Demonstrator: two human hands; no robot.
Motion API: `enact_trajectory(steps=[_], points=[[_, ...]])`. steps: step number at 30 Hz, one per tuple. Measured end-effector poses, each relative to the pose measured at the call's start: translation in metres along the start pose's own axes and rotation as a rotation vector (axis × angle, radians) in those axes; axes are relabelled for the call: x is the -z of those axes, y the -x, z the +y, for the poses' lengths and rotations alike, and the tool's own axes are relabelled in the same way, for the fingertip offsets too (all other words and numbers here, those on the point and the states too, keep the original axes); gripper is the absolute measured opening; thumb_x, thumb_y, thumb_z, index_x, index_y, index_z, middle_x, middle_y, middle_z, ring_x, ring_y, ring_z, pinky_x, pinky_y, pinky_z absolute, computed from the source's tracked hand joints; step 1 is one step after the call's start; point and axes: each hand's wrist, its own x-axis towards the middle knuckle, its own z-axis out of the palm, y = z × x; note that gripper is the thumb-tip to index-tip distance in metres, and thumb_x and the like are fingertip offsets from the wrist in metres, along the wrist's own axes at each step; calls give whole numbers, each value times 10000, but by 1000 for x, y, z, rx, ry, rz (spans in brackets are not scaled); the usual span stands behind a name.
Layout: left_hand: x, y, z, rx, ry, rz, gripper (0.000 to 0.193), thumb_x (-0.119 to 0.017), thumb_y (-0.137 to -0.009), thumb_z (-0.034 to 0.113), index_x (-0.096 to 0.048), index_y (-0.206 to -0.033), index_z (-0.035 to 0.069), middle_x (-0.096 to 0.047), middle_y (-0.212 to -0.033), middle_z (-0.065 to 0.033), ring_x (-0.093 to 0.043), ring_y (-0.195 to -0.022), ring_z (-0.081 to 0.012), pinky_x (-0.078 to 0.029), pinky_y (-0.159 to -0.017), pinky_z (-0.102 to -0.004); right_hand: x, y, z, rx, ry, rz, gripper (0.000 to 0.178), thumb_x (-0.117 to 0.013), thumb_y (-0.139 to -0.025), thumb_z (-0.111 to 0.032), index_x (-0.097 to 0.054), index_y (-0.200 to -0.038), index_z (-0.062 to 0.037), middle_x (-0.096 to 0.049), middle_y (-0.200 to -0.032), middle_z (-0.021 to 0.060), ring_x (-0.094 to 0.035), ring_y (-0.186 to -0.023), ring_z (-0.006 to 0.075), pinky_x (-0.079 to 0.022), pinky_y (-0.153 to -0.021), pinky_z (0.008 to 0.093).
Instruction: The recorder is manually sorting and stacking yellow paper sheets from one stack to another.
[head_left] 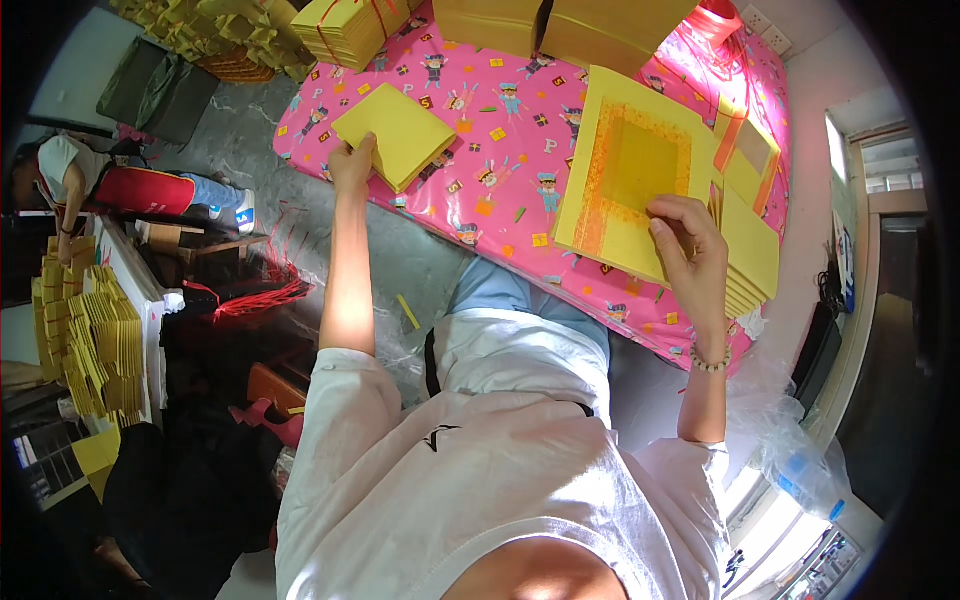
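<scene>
My left hand [352,165] grips the near left corner of a small stack of yellow paper [398,135], its thumb on top. The stack lies near the left edge of the table. My right hand [690,245] is curled, thumb and forefinger tips close together, at the lower right corner of a darker yellow square [640,158]. This square sits in the middle of a large yellow sheet [590,170] marked with an orange frame. Whether the fingertips pinch its edge is too fine to make out. A beaded bracelet [711,362] circles my right wrist.
A pink patterned cover [490,165] spreads over the table. Tall yellow paper stacks [600,30] stand along its back, more yellow sheets [750,240] at its right. At left, another person [80,175] leans over a bench with yellow bundles [105,340]. Red strings [255,300] hang nearby.
</scene>
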Motion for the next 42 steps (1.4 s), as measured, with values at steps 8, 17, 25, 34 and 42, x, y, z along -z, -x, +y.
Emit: enact_trajectory(steps=[8,17,25,34,42], points=[[-3,0,-2,-338,-531,191,317,-688,-818,187,-632,-1021,-51,-679,-927,-115,-656,-805,-183,-502,-708,-299,2,3,-4,15,33,-20,125,-589,-861,0,-623,-980,23,-596,-1039,127,-619,-938,213,-505,-819,274],[-7,8,10,-285,-785,277,615,-699,-732,353,-507,-1127,-78,-617,-1058,-246,-586,-1015,-376,-450,-869,-439,-55,36,-49,430,67,-120,229,-575,-825,-26,-614,-1050,-18,-600,-1072,138,-598,-920,307,-494,-776,378],[-15,7,28,-530,-1107,407,707,-662,-748,494,-516,-1208,-23,-520,-1201,-250,-445,-1148,-417,-353,-951,-523,-191,7,-8,275,112,-311,599,-632,-829,-194,-377,-1306,62,-400,-1328,245,-394,-1229,402,-347,-1002,483],[-22,-26,42,-298,-1259,96,686,-575,-767,611,-575,-1224,101,-507,-1248,-193,-407,-1209,-393,-277,-998,-542,-256,-40,20,191,298,-279,913,-696,-743,-433,-283,-1364,93,-310,-1406,275,-188,-1364,433,-124,-1082,613],[-26,-25,41,-330,-1265,155,695,-603,-738,616,-585,-1213,108,-482,-1263,-185,-381,-1216,-391,-268,-1005,-539,-263,-51,21,168,270,-272,933,-735,-705,-417,-303,-1335,118,-319,-1389,282,-184,-1359,449,-135,-1071,626]])
